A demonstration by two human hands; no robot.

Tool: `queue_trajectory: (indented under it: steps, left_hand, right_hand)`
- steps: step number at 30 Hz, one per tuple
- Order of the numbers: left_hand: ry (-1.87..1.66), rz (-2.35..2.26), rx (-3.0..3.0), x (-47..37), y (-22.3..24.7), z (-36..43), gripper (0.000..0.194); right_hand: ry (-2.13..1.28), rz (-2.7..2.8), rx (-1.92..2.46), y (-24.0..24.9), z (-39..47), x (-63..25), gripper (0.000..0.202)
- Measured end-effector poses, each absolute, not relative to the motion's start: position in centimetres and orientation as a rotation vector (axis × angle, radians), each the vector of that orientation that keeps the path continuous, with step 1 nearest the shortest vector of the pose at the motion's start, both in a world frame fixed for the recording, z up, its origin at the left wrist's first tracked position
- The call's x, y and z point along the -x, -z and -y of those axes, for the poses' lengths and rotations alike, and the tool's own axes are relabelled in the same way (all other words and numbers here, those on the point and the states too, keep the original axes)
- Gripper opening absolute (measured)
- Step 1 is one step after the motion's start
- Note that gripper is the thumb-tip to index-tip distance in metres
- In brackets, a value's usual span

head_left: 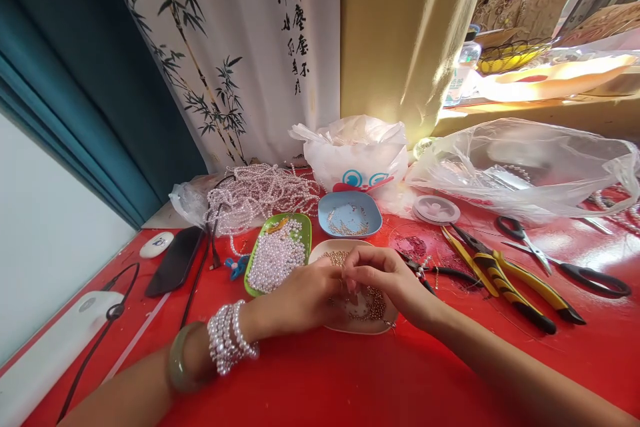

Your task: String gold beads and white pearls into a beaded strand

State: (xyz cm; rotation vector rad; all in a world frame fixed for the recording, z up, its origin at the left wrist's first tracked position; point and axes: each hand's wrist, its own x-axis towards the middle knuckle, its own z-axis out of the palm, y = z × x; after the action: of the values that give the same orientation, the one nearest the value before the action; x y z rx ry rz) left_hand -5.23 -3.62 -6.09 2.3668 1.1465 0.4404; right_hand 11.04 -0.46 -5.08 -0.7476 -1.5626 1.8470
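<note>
Over a whitish plate (363, 329) of small gold beads (376, 307), my left hand (310, 297) and my right hand (385, 277) meet at the fingertips. The fingers of both are closed in a pinch; whatever sits between them is too small to make out. Several strands of pearl beads (230, 340) and a greenish bangle (181, 357) circle my left wrist. Just beyond my left hand is a green tray (253, 260) filled with loose pearl beads (277, 260). Behind the plate stands a blue dish (350, 199) with fine gold-coloured pieces in it.
To the right lie black-handled scissors (595, 279), yellow-and-black pliers (505, 287) and smaller black pliers (453, 273). Pearl strands (265, 190) and plastic bags (355, 153) line the back. A phone (175, 261), cables and a white power strip (55, 347) are at left.
</note>
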Motion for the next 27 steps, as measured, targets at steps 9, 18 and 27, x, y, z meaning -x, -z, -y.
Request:
queue_trajectory:
  steps: [9, 18, 27]
  left_hand:
    - [-0.484, -1.357, -2.419, 9.1, 3.3, 1.0, 0.015]
    - [-0.571, -1.740, -2.311, 12.5, 6.8, -2.1, 0.012]
    - [-0.653, -1.804, -2.313, 11.4, 6.4, -1.5, 0.011]
  right_hand:
    - [-1.804, 1.552, 0.761, 5.2, 0.2, -11.2, 0.013]
    - [-1.806, 1.556, 0.780, 5.2, 0.2, -10.9, 0.016]
    - [-1.797, 1.596, 0.818, 5.2, 0.2, -11.0, 0.019]
